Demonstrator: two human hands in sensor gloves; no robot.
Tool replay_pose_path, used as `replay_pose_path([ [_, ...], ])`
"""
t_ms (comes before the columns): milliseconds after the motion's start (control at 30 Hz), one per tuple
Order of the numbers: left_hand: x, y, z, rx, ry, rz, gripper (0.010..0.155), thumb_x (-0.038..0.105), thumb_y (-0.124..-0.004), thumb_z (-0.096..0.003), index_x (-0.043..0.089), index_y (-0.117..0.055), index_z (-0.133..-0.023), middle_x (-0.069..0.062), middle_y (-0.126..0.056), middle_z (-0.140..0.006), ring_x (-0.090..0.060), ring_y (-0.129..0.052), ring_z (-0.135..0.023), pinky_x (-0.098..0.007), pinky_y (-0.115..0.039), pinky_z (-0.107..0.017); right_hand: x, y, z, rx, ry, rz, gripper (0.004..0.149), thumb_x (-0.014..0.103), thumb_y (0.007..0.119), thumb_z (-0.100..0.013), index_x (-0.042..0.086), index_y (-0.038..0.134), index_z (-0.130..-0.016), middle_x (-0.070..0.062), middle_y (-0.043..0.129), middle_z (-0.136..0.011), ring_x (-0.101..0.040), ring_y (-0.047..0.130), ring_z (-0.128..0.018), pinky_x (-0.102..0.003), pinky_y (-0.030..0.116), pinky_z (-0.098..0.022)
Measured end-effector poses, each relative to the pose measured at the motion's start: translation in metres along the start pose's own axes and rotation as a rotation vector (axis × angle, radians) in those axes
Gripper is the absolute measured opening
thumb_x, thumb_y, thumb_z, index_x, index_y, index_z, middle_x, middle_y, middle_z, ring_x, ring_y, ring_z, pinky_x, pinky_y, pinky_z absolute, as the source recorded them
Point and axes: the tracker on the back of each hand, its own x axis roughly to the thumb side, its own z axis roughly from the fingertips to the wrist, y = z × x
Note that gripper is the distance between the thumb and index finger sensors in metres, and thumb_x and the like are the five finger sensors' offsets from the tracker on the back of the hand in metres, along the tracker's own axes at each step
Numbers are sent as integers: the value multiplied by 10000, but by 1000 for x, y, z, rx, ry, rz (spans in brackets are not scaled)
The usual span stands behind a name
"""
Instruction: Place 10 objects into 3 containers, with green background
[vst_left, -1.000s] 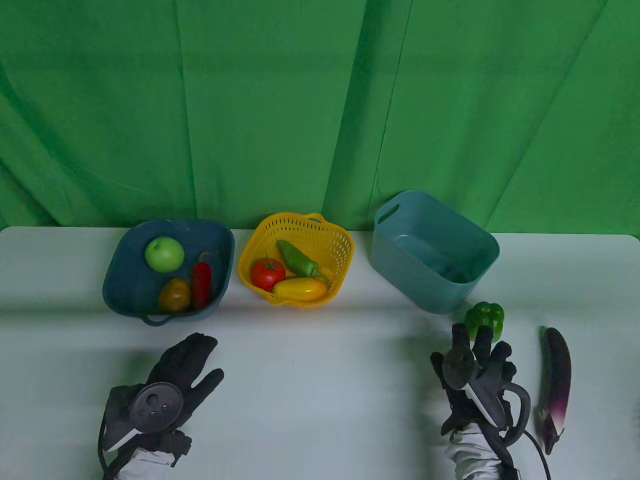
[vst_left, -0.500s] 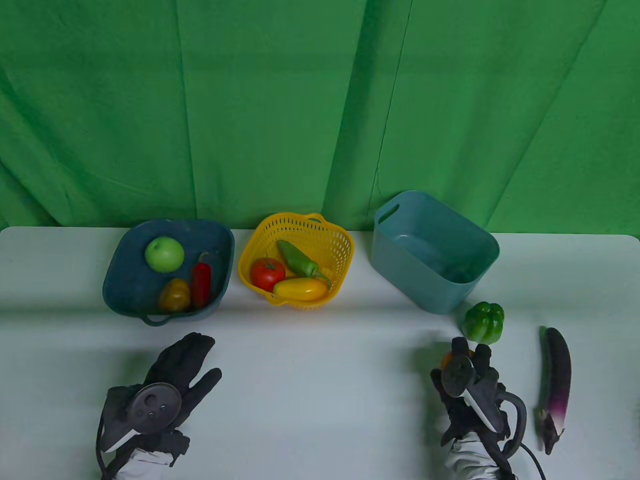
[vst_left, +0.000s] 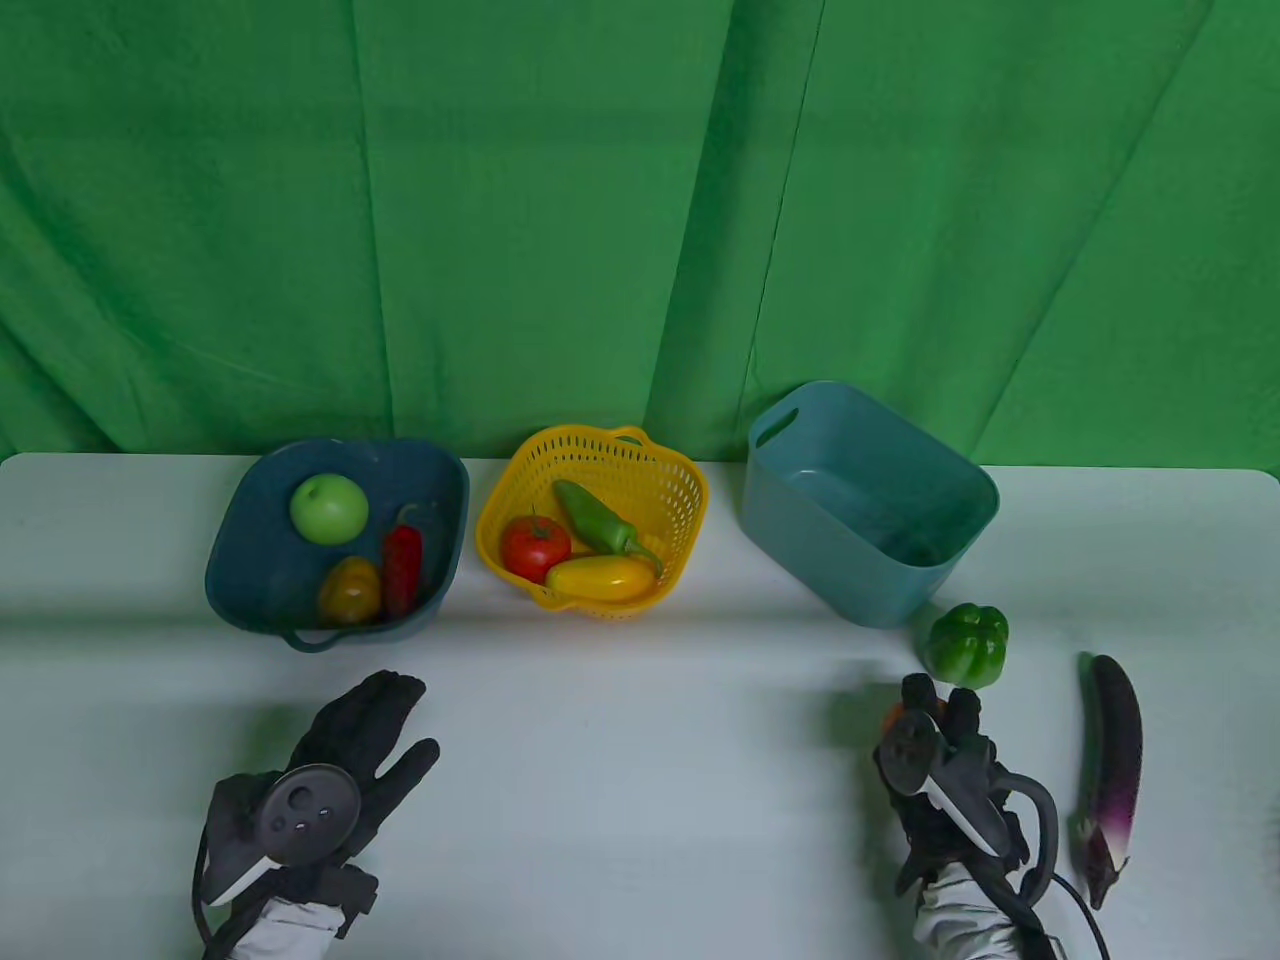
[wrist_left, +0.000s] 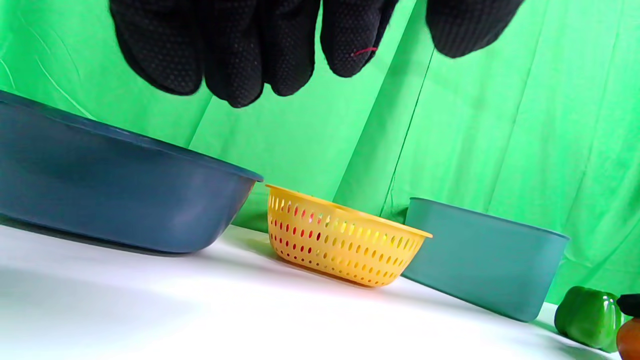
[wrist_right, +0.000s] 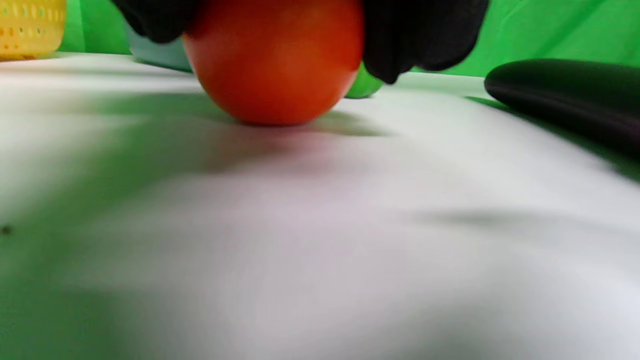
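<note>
The right hand now has its fingers curled down around an orange fruit on the desk; one second ago they were stretched toward the green pepper.

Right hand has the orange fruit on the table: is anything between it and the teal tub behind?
Nothing visible blocks it. The right hand grips the orange fruit; bare table lies up to the teal tub. The green bell pepper sits right of that line, beside the tub's near corner.

Orange fruit top hidden by fingers; eggplant cut off.
</note>
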Motion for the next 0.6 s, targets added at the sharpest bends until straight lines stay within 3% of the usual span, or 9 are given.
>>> replay_pose_path([
  [300,-1,-4,-1,-19,15,-27,672,595,-623,-564,256,-589,-1143,-140,-703,-1138,-386,-792,-993,-569,-727,-645,-3,-19,-4,71,-82,-21,774,488,649,-597,273,174,-1169,-285,261,-1214,-558,628,-957,-624,589,-715],
  [600,-3,-3,-1,-19,24,-33,673,595,-624,-563,255,-589,-1143,-145,-703,-1138,-387,-792,-993,-569,-727,-645,0,-69,2,5,-153,-108,769,492,651,-600,268,197,-1178,-291,288,-1218,-553,646,-948,-619,603,-706],
])
